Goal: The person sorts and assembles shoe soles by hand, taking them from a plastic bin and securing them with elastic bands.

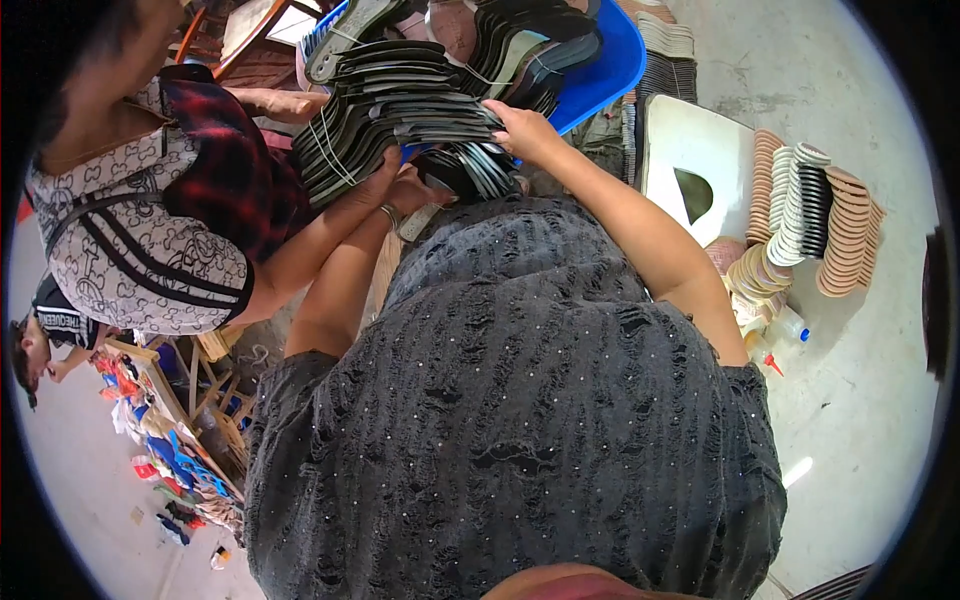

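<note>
A long stack of dark shoe insoles [400, 95] lies across the area in front of me, with pale string [330, 150] round its left end. My right hand [520, 130] is closed on the stack's right end, thumb on top. Under the stack's near side, my left hand [409, 190] is closed against it, its fingers partly hidden. A co-worker's hand [376, 182] also grips the stack there, that forearm crossing mine. A lower bundle of insoles [480, 172] sits beneath, next to my left fingers. The co-worker's other hand [290, 104] is at the stack's far left.
A blue crate [625, 60] holds more tied insoles. To the right are a white stool [690, 140], stacks of tan, white and black insoles [790, 215] and a blue-capped bottle [792, 324]. At left stand the co-worker [150, 210], a wooden frame [205, 385] and another person [60, 335].
</note>
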A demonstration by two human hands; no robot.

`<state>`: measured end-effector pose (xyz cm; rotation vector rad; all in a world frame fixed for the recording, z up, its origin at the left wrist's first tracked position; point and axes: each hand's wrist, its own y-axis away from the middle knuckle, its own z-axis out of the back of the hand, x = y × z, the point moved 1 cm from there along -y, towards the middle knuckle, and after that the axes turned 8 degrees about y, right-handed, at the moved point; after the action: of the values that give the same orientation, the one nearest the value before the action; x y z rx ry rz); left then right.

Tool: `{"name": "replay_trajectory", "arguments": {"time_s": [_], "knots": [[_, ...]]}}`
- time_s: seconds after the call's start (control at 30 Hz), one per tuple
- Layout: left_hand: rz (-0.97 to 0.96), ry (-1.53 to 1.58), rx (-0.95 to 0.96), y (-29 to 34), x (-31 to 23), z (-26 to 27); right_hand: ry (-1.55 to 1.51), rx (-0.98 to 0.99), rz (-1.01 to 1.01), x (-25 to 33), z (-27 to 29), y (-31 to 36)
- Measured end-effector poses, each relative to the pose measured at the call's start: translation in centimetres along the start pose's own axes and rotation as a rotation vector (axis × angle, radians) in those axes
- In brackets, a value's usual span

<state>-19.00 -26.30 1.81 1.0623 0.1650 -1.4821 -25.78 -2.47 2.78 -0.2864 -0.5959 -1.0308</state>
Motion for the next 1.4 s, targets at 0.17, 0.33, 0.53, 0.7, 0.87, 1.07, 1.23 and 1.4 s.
{"name": "replay_trajectory", "arguments": {"time_s": [0.17,0.33,0.53,0.7,0.87,1.07,1.23,1.4], "knots": [[-0.241,-0.119,0.091,-0.6,0.8,0.7,0.006,-0.029,0.024,0.4,1.1,1.4],[-0.297,-0.061,0.114,-0.9,-1.0,0.0,-0.118,-0.092,-0.048,-0.8,0.6,4.1],[-0.468,-0.067,0.011,-1.0,-3.2,0.7,-0.187,-0.211,-0.082,-0.5,3.4,4.8],[-0.469,0.27,0.084,-2.5,-5.6,4.5,-0.054,-0.28,-0.013,-0.5,9.2,1.4],[-0.211,0.946,0.301,-3.0,-6.0,6.0,-0.05,-0.287,0.102,1.5,19.9,-3.0],[-0.332,1.814,0.418,0.1,-13.5,0.9,0.35,0.17,0.027,7.1,29.7,-3.1],[-0.3,1.814,0.52,0.9,-15.8,-0.8,0.632,0.367,0.149,4.9,28.4,-2.8],[-0.255,1.861,0.575,1.2,-16.5,-2.5,0.388,0.553,-0.27,6.4,28.7,0.5]]}}
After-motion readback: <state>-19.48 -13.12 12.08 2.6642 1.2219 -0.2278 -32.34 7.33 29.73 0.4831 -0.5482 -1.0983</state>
